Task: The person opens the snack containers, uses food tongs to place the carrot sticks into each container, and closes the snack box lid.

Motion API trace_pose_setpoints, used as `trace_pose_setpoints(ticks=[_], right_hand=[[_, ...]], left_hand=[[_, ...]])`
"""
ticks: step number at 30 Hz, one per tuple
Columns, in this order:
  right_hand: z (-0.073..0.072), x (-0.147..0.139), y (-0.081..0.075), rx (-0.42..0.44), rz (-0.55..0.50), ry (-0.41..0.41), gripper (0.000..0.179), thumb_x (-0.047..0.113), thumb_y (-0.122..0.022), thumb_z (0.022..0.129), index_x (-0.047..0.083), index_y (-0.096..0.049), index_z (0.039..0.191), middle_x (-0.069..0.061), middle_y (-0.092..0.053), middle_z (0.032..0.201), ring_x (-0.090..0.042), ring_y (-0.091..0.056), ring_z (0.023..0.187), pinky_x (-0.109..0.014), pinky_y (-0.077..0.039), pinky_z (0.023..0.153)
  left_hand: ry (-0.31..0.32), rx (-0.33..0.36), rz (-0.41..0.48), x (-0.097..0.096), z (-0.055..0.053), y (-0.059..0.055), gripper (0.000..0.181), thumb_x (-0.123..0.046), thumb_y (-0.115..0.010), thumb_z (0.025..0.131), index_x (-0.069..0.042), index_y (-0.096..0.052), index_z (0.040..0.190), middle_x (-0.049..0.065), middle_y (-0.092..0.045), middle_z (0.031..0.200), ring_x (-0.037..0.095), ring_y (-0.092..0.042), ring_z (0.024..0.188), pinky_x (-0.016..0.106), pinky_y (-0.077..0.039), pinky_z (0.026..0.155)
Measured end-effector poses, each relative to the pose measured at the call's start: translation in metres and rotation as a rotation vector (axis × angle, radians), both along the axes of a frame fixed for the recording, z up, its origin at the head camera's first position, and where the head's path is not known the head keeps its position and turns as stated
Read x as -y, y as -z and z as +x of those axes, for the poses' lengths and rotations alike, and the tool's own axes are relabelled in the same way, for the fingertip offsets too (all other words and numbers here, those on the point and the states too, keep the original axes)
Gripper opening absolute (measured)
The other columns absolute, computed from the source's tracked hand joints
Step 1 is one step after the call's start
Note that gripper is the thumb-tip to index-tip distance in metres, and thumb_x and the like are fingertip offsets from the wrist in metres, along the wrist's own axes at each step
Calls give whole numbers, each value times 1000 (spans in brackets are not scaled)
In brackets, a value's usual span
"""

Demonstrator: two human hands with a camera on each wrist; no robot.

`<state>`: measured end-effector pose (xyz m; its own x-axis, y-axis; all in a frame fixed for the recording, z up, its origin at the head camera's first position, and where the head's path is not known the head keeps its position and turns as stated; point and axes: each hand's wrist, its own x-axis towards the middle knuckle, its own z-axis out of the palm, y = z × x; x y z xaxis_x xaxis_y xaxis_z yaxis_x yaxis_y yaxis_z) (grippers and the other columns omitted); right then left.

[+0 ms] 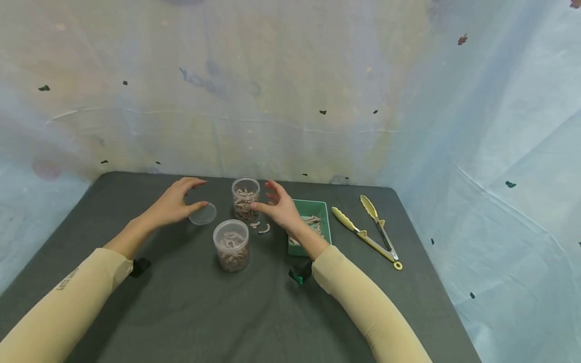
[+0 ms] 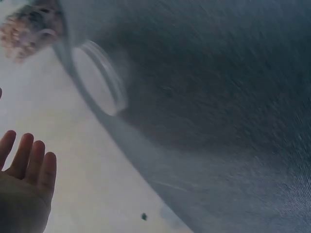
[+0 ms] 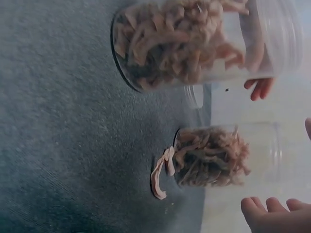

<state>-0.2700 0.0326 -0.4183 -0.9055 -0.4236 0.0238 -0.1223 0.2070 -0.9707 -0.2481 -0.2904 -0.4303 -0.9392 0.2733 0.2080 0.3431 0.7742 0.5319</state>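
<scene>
My left hand [image 1: 174, 201] is held over the table with thumb and fingers spread and nothing between them. Below its thumb a clear round lid [image 1: 202, 214] lies on the table; the left wrist view also shows this lid [image 2: 99, 80] apart from the fingers. My right hand [image 1: 282, 207] hovers at the right side of the far clear jar [image 1: 245, 201], thumb overlapping it in the head view. That jar is uncapped and partly filled with curled brown dried strips [image 3: 209, 155]. Closer to me stands a second jar [image 1: 231, 247] of similar strips, with a lid on.
A few loose strips [image 1: 265, 229] lie beside the far jar. Partly behind my right forearm is a green tray [image 1: 328, 227] with more strips. Yellow-tipped tongs [image 1: 383, 237] lie spread at the right. A hanging sheet [image 1: 272, 101] stands behind the dark table [image 1: 218, 312].
</scene>
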Motion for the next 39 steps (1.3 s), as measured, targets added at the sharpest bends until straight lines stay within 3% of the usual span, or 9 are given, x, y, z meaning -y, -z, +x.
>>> trace_pose_setpoints(ticks=[7,15,27,33,39], right_hand=[[-17,7,7,93,42,-33,89,25,-78,96,21,-24,167,-3,-31,168,-29,-36,152,-50,-41,115],[-31,14,22,138,24,-71,89,21,-79,96,23,-25,167,-5,-28,170,-33,-37,151,-51,-40,116],[-42,21,30,131,49,-105,89,20,-81,94,28,-29,166,-9,-29,169,-32,-37,151,-54,-41,115],[-42,22,30,128,33,-102,84,19,-81,95,25,-34,164,-6,-37,165,-32,-40,149,-52,-43,113],[-42,21,32,117,40,-108,81,21,-79,96,22,-34,164,-11,-36,166,-36,-41,148,-53,-42,114]], left_hand=[[38,103,-71,10,-18,15,68,-26,-76,98,6,-47,150,33,-39,152,53,-41,134,71,-37,105],[84,189,-122,10,-27,28,75,-31,-81,93,8,-48,149,38,-38,152,59,-32,140,74,-31,108],[64,187,-160,12,-25,37,69,-35,-82,91,7,-58,140,35,-46,143,57,-41,133,71,-37,105],[39,197,-147,11,-23,37,66,-31,-83,90,5,-59,140,34,-47,142,55,-44,132,70,-40,103],[32,202,-112,13,-22,41,68,-32,-83,90,3,-57,143,33,-44,145,54,-44,133,70,-40,103]])
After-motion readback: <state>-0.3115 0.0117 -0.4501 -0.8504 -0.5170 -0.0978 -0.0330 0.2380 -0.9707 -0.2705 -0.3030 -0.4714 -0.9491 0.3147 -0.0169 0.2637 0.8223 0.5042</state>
